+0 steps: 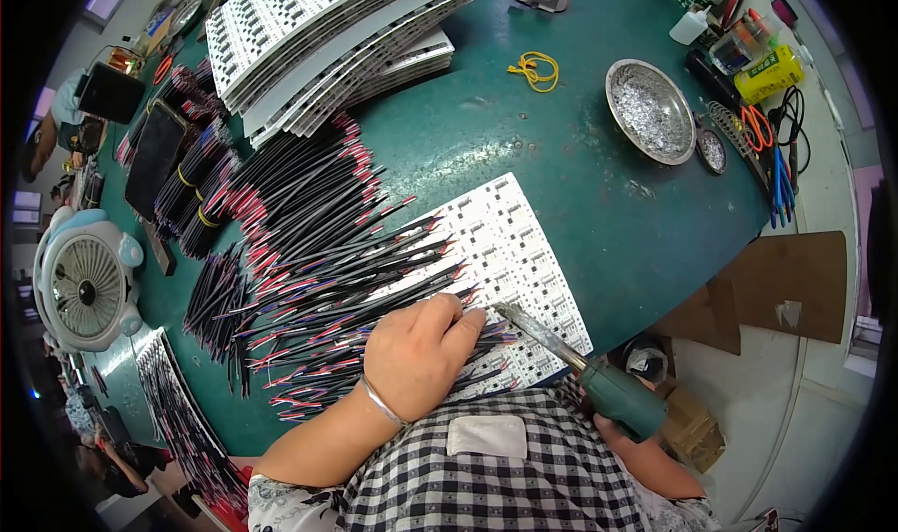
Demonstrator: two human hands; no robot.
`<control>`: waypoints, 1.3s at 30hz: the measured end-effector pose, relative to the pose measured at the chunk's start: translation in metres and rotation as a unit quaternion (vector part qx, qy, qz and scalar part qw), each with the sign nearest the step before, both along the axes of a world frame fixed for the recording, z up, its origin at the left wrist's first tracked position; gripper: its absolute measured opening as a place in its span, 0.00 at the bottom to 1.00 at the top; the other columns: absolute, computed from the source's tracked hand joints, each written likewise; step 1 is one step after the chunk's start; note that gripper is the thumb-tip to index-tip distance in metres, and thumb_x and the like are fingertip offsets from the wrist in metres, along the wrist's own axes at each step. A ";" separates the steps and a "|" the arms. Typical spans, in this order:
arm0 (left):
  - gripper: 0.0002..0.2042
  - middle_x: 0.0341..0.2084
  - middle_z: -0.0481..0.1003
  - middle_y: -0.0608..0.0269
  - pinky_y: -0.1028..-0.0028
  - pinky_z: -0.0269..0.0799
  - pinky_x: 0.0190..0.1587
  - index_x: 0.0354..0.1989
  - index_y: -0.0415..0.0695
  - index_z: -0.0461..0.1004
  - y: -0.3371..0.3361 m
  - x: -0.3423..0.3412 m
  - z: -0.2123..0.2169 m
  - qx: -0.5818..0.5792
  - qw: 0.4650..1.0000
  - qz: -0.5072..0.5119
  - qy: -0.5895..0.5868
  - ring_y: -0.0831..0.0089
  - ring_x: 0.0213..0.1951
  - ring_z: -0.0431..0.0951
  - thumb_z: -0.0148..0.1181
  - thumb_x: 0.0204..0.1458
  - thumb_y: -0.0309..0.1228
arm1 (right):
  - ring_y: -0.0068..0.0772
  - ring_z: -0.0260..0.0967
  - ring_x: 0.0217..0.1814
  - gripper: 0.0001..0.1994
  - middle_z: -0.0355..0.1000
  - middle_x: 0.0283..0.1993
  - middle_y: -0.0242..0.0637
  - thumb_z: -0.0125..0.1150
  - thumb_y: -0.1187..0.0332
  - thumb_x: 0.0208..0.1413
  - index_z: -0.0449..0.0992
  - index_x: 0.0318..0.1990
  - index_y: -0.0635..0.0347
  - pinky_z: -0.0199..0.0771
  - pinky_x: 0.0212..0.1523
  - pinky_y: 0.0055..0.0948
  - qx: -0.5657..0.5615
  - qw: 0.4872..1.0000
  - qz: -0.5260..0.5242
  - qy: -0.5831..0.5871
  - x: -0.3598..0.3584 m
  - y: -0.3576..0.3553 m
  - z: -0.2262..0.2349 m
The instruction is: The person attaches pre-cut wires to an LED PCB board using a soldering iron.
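My left hand (pixel 416 349) lies over the white circuit board panel (pixel 514 237), its thumb and fingers pinched at the end of one of the black-sleeved wires (pixel 327 270). Rows of these wires, with red and white tips, reach across the panel's left part. In my right hand (pixel 613 431) is a soldering iron (pixel 622 396), gripped by its green handle, which hides most of the fingers. The iron's metal tip (pixel 505 309) points left, close to my left thumb over the panel. Whether tip and wire touch cannot be told.
A tall stack of circuit board panels (pixel 327 45) stands at the far left. More wire bundles (pixel 192 190) and a small fan (pixel 86 289) are on the left. At the right are a metal bowl (pixel 681 125) with silvery bits, a yellow bottle (pixel 769 73) and the green table's edge (pixel 739 247).
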State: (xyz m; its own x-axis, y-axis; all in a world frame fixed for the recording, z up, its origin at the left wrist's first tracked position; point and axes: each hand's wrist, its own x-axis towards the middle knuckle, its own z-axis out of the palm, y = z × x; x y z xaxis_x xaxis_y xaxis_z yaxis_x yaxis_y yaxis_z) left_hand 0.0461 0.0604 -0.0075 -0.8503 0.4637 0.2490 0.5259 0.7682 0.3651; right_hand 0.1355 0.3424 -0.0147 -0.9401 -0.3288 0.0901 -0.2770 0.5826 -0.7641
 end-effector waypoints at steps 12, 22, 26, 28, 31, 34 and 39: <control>0.15 0.27 0.70 0.66 0.72 0.70 0.25 0.37 0.47 0.79 0.000 -0.001 0.000 0.024 1.000 -0.001 -0.011 0.69 0.25 0.73 0.61 0.36 0.23 | 0.46 0.76 0.35 0.11 0.76 0.37 0.44 0.63 0.73 0.46 0.78 0.39 0.64 0.73 0.35 0.36 -0.049 0.998 -0.033 -0.009 0.011 0.002 -0.008; 0.13 0.26 0.70 0.67 0.72 0.69 0.24 0.36 0.48 0.79 -0.001 -0.001 -0.001 0.029 1.000 -0.007 -0.004 0.69 0.25 0.73 0.60 0.39 0.24 | 0.45 0.75 0.40 0.12 0.77 0.39 0.41 0.64 0.75 0.46 0.78 0.40 0.63 0.71 0.43 0.38 -0.096 0.988 -0.087 -0.088 0.022 0.005 -0.013; 0.13 0.26 0.70 0.67 0.72 0.69 0.24 0.36 0.48 0.79 -0.001 -0.001 -0.001 0.027 1.000 -0.009 0.003 0.70 0.25 0.73 0.60 0.39 0.25 | 0.44 0.74 0.42 0.13 0.77 0.40 0.41 0.64 0.74 0.46 0.78 0.41 0.63 0.70 0.46 0.38 -0.082 0.987 -0.097 -0.095 0.021 0.005 -0.015; 0.12 0.26 0.70 0.67 0.72 0.69 0.24 0.36 0.48 0.79 -0.001 -0.001 0.000 0.022 1.000 -0.008 0.001 0.70 0.25 0.73 0.60 0.40 0.25 | 0.44 0.74 0.42 0.13 0.77 0.40 0.41 0.65 0.74 0.46 0.79 0.41 0.62 0.70 0.46 0.38 -0.076 0.991 -0.077 -0.083 0.022 0.008 -0.019; 0.12 0.27 0.70 0.67 0.73 0.69 0.24 0.36 0.48 0.79 0.000 -0.001 -0.001 0.018 1.000 -0.010 0.004 0.70 0.25 0.73 0.61 0.40 0.25 | 0.40 0.74 0.38 0.13 0.76 0.39 0.41 0.64 0.72 0.48 0.78 0.42 0.65 0.72 0.42 0.35 -0.098 0.986 -0.099 -0.093 0.026 0.010 -0.022; 0.12 0.27 0.70 0.67 0.73 0.69 0.24 0.36 0.48 0.79 0.000 -0.001 -0.001 0.016 1.000 -0.009 0.008 0.70 0.24 0.73 0.61 0.40 0.26 | 0.35 0.75 0.33 0.13 0.75 0.37 0.41 0.63 0.71 0.51 0.76 0.44 0.68 0.73 0.37 0.31 -0.200 0.964 -0.094 -0.149 0.020 0.007 -0.014; 0.12 0.26 0.70 0.66 0.73 0.69 0.24 0.36 0.47 0.80 0.000 0.000 0.000 0.015 1.000 -0.011 0.011 0.70 0.24 0.72 0.61 0.40 0.26 | 0.30 0.74 0.32 0.16 0.74 0.37 0.41 0.62 0.70 0.52 0.74 0.46 0.70 0.73 0.35 0.27 -0.210 0.956 -0.087 -0.184 0.034 0.015 -0.029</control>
State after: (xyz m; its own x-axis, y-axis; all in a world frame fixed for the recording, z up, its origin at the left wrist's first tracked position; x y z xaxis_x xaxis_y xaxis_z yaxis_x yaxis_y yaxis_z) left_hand 0.0457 0.0608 -0.0076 -0.8342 0.4742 0.2816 0.5505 0.7458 0.3751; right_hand 0.1697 0.3575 -0.0438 -0.9706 -0.1722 -0.1679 0.1292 0.2153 -0.9680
